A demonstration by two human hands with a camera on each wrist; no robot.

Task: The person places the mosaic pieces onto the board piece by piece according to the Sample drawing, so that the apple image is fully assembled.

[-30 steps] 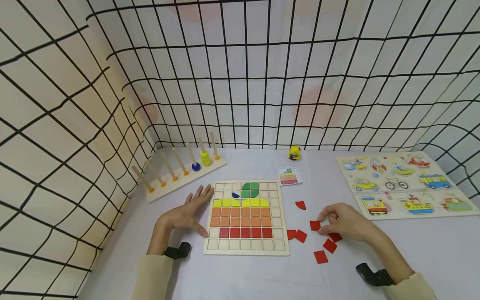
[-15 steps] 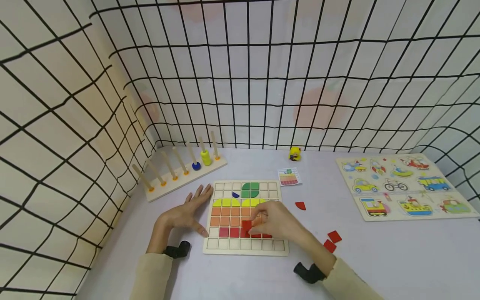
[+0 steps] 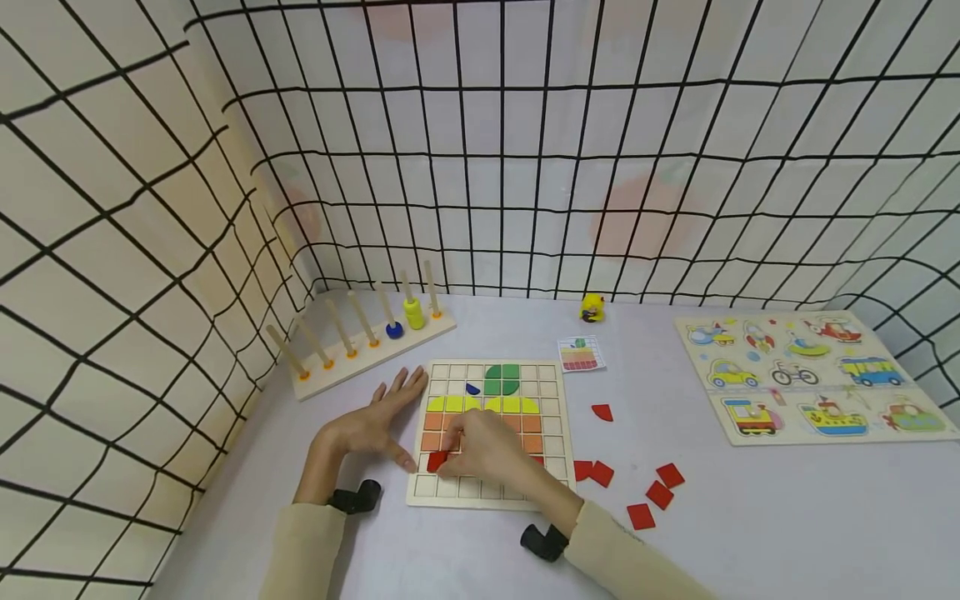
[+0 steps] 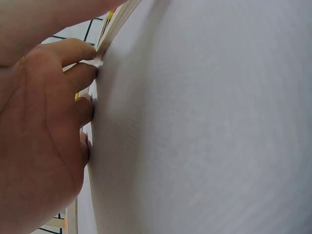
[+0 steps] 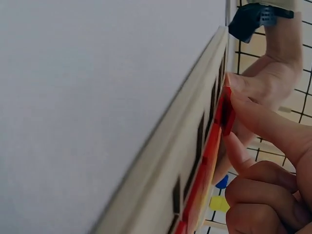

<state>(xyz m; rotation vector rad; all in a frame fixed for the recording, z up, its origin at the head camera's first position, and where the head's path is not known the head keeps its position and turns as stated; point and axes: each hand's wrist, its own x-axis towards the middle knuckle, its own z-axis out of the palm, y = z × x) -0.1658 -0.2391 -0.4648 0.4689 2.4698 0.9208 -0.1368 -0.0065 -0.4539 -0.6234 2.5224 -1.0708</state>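
My right hand is over the lower left of the wooden grid board, pinching a red square tile between thumb and index finger. In the right wrist view the tile stands tilted at the board's surface, its edge right at the cells. Green, blue, yellow, orange and red pieces fill part of the grid; my right hand hides some of the orange and red rows. With fingers spread, my left hand rests at the board's left edge, thumb and fingertips touching it. The left wrist view shows its palm.
Loose red squares and a red quarter piece lie right of the board. Behind it are a pattern card, a yellow toy duck and a peg rack. A vehicle puzzle board lies at the right.
My right hand has picked up a red square from the loose pieces and carried it left across the board to the red row's left end. My left hand has stayed in place.
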